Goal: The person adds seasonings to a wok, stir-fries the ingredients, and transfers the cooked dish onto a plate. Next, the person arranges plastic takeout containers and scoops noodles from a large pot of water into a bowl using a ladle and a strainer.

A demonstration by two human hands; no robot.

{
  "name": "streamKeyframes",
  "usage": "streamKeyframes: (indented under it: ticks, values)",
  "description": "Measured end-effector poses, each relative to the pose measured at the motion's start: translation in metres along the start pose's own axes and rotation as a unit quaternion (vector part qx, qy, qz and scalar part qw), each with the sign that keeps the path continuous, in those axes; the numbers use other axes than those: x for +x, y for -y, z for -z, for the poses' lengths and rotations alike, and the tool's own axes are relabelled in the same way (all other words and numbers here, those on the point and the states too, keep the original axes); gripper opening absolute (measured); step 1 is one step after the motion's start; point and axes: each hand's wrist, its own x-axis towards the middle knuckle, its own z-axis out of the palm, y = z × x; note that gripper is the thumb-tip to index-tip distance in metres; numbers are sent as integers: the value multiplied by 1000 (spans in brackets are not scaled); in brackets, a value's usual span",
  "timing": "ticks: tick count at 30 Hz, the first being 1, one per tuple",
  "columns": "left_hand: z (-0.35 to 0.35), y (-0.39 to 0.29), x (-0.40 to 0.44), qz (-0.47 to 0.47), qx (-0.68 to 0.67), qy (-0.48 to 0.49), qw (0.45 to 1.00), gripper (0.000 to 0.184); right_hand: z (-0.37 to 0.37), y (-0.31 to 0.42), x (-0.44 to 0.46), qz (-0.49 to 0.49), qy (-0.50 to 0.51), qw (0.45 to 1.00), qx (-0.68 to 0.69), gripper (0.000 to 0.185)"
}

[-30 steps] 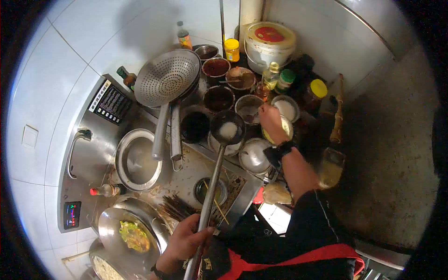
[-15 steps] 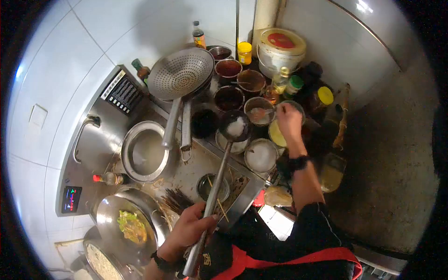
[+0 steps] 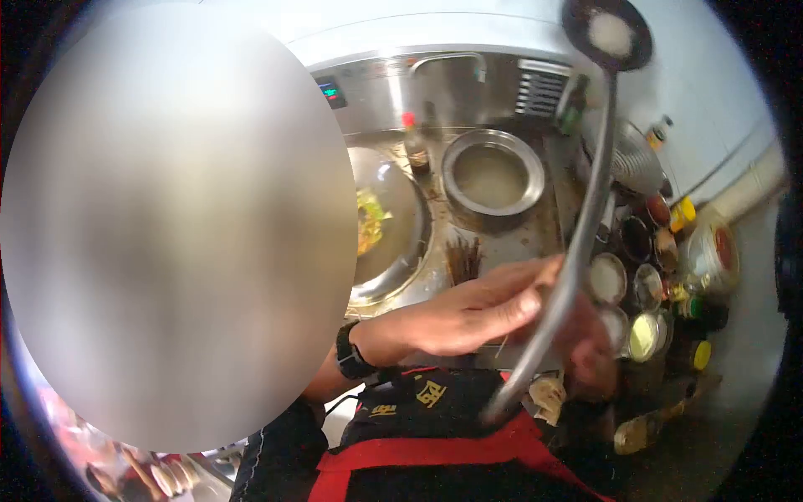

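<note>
My left hand (image 3: 477,318) reaches in from the left with a black band at the wrist, thumb and fingertips against the handle of a long metal ladle (image 3: 595,180). The ladle stands upright and slanted, its dark bowl at the top right with white granules (image 3: 611,34) in it. Smeared by motion, my right hand (image 3: 590,356) is just right of the lower handle; its fingers cannot be made out. A wok (image 3: 397,243) with green and orange food (image 3: 370,224) is left of my hands, partly hidden.
Behind my hands are a metal basin (image 3: 493,173), a red-capped bottle (image 3: 415,144) and a bundle of dark sticks (image 3: 462,259). Seasoning bowls (image 3: 608,278), a perforated strainer (image 3: 634,159) and a white bucket (image 3: 713,253) are to the right. A large blurred patch covers the left.
The view has swung left, so the bowls now show at the right. The ladle's bowl has risen from among them. My right hand has left the seasoning bowls and come near the ladle handle.
</note>
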Motion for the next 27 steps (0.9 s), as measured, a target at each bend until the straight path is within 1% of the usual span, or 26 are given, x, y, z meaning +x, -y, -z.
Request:
streamKeyframes:
  ticks: [1, 2, 3, 4, 5, 6, 7, 8, 9, 10, 11, 12, 13, 14, 15, 16, 17, 18, 20, 21, 22, 23, 24, 25, 26, 27]
  values:
    - [9, -11, -22, 191, -124, 15, 974, 55, -22, -12, -5, -89, -99, 990, 51, 46]
    - [18, -8, -45, 186, -126, 2, 974, 55, -36, -23, -6, -178, -199, 959, 96, 46]
    - [26, 6, -71, 65, 98, -64, 991, 55, -41, -42, -2, -180, -187, 961, 92, 46]
    - [34, 22, -100, -55, 317, -127, 938, 55, -41, -68, -2, -213, -155, 952, 155, 48]
    - [45, 32, -134, -7, 374, -178, 910, 56, -43, -97, 0, -245, -123, 937, 215, 51]
    - [56, 44, -168, 41, 428, -225, 874, 58, -50, -125, -2, -275, -128, 939, 161, 47]
    - [62, 63, -202, 97, 483, -304, 816, 56, -58, -153, -9, -303, -135, 937, 108, 44]
    - [63, 84, -235, 152, 530, -379, 743, 55, -64, -181, -15, -338, -116, 933, 30, 45]
    - [61, 101, -265, 288, 500, -337, 744, 51, -70, -209, -24, -372, -96, 922, -47, 47]
    - [56, 119, -295, 418, 459, -290, 728, 48, -74, -243, -42, -372, -86, 923, -52, 47]
    - [52, 150, -322, 440, 162, -331, 819, 43, -75, -280, -57, -284, -50, 928, -237, 48]
    - [51, 178, -345, 410, -147, -340, 834, 39, -81, -301, -59, -177, -11, 896, -407, 49]
    - [46, 194, -357, 391, -96, -367, 839, 32, -96, -294, -55, -267, -35, 854, -445, 53]
    - [39, 202, -359, 376, -46, -389, 840, 25, -100, -301, -48, -264, -22, 856, -445, 53]
    - [38, 194, -357, 323, -146, -424, 833, 19, -100, -311, -42, -214, -26, 846, -488, 55]
    - [39, 196, -358, 311, -133, -440, 832, 19, -104, -317, -37, -165, -34, 830, -531, 58]
    - [41, 196, -362, 306, -150, -429, 836, 20, -120, -306, -16, -211, -23, 795, -569, 58]
    - [45, 196, -365, 301, -168, -415, 842, 22, -131, -311, 1, -216, -27, 790, -573, 58]
    - [54, 184, -367, 346, -232, -381, 825, 26, -144, -324, 14, -252, -48, 768, -587, 58]
    - [56, 176, -368, 319, -287, -379, 820, 29, -152, -325, 8, -259, -60, 761, -592, 58]
    - [59, 178, -367, 319, -290, -365, 825, 29, -159, -325, 5, -244, -32, 784, -570, 58]
    - [62, 182, -366, 300, -383, -373, 790, 28, -163, -323, 2, -228, -3, 806, -546, 58]
    - [64, 186, -364, 280, -472, -379, 745, 28, -164, -316, -6, -231, -12, 801, -553, 58]
    - [67, 190, -359, 281, -506, -386, 718, 23, -165, -308, -19, -193, 4, 805, -561, 57]
    - [69, 193, -355, 280, -511, -378, 720, 23, -168, -296, -31, -155, 24, 809, -567, 56]
    - [70, 196, -353, 244, -544, -357, 720, 21, -169, -281, -46, -157, 21, 805, -572, 56]
